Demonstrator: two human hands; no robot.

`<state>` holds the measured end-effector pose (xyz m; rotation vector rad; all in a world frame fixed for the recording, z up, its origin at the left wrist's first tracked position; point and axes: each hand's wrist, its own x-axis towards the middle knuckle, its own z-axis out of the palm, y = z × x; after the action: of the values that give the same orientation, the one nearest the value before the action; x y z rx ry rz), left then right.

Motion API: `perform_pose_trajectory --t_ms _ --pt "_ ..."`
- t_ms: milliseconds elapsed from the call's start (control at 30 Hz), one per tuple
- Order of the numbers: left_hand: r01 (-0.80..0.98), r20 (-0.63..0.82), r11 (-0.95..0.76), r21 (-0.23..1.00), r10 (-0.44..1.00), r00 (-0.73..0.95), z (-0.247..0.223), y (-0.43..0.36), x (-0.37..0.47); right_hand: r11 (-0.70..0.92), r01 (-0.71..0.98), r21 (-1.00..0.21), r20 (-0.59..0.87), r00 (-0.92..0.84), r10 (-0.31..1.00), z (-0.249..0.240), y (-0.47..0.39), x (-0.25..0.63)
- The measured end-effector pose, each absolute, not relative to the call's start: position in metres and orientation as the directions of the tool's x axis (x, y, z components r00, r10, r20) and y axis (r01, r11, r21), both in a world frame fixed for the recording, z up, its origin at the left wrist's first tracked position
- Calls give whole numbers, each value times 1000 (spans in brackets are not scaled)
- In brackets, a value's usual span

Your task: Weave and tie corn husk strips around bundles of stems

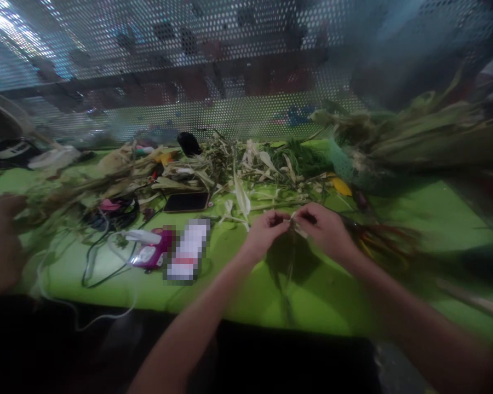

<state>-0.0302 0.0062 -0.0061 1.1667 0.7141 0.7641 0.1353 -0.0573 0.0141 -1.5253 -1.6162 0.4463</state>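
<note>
My left hand (265, 234) and my right hand (325, 229) meet just above the green table (234, 284), their fingers pinched together. Between the fingertips is a small piece of pale dry husk (298, 229), held by both hands. Below it a thin greenish stalk or strand (290, 268) hangs toward the table edge, blurred. Fingers cover most of the husk. Strips of pale corn husk (241, 198) lie just beyond my left hand.
Dried husks (267, 161) heap along the back. A phone (187, 202), a magenta device (158, 250) with cables and a blurred-out sheet or screen (189, 249) lie left. A basket (345, 161) of leaves stands right. Another person's hand (2, 241) is far left. Perforated mesh (213, 71) closes the back.
</note>
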Motion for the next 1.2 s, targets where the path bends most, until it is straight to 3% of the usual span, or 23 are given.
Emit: perform_pose_trajectory --t_ms 333,567,700,867,1033,1133,1200 --pt "-23 3 10 1000 842 539 -12 7 -32 85 395 -915 168 180 969 14 -54 136" --pt "-184 -152 345 920 749 645 -6 1 -30 98 396 -913 221 277 935 21 -54 133" --pt "-160 -188 360 919 758 624 -6 -1 -30 133 418 -899 252 244 937 19 -54 134" --pt "34 -87 82 996 813 575 -6 1 -32 163 503 -849 297 198 934 13 -53 139" --pt "225 41 -223 948 791 610 -2 2 -36 181 625 -759 304 96 948 11 -55 140" --pt "249 74 -292 923 772 631 2 3 -37 179 628 -757 294 83 952 12 -55 138" --pt "231 42 -235 944 782 622 3 4 -37 147 555 -819 251 116 961 13 -53 139"
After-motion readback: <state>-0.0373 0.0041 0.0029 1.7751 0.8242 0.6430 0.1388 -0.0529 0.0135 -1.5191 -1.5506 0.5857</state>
